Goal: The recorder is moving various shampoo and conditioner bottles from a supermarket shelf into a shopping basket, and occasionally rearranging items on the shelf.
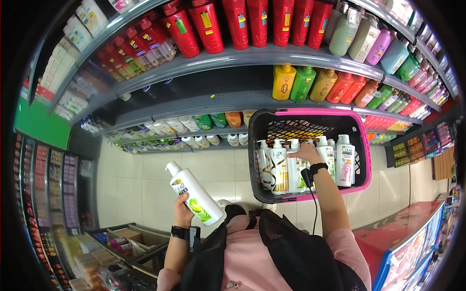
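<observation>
My left hand (183, 211) grips a white Clear pump bottle (196, 198) with a green picture on its label, tilted over the floor. Over the basket, my right hand (307, 154) reaches among the pump bottles; the fingers are at the top of a white Clear bottle (296, 174), and whether they grip it is hard to see. Beside it stands a white and gold Lux bottle (279, 171). A Clear bottle with a pink picture (345, 163) stands at the basket's right end. The black plastic basket has a pink rim (365, 145).
Shelving (233, 60) curves across the front, with red pump bottles (207, 27) above and a yellow bottle (284, 83) among others below. Partitioned bins (125, 240) are at lower left. A red case (397, 225) stands at right. Pale floor tiles (153, 182) lie beneath.
</observation>
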{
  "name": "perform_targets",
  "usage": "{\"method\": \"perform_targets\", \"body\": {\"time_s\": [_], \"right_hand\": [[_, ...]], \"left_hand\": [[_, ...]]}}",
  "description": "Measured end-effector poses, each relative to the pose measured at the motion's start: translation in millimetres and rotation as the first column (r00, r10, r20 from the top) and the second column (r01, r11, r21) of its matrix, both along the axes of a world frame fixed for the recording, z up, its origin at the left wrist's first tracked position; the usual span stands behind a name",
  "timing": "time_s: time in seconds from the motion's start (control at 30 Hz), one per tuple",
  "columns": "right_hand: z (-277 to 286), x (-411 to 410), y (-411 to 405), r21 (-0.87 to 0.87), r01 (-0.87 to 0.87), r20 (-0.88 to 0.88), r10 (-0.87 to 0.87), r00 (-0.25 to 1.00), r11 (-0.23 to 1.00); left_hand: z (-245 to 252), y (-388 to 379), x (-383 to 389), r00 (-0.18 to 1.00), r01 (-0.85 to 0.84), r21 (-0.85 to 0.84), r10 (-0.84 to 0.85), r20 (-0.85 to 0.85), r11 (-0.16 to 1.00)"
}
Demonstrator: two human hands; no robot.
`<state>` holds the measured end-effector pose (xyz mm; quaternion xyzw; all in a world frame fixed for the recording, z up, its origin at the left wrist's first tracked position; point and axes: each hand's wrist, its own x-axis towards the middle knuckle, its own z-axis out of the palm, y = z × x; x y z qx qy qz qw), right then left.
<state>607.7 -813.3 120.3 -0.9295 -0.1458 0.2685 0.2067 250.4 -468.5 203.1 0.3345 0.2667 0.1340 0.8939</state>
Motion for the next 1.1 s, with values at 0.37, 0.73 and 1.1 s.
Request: {"method": "perform_targets", "body": {"time_s": [0.37,0.73,1.1], "right_hand": [[7,-12,-13,0.252,0.054,-0.066,-0.038,0.997,0.966],[-12,-31,-10,0.526,0.35,-0.238,-0.261,0.935,0.775],[109,-136,13,0.524,0.209,0.158,-0.336,0.929,0.826]], "left_hand": [[7,-13,29,0.999,0.04,-0.048,-0.039,0.023,0.998],[-1,5,30,0.998,0.039,-0.109,-0.034,0.047,0.993],[13,83,-43,0.991,-0.11,0.019,0.109,0.078,0.994]]}}
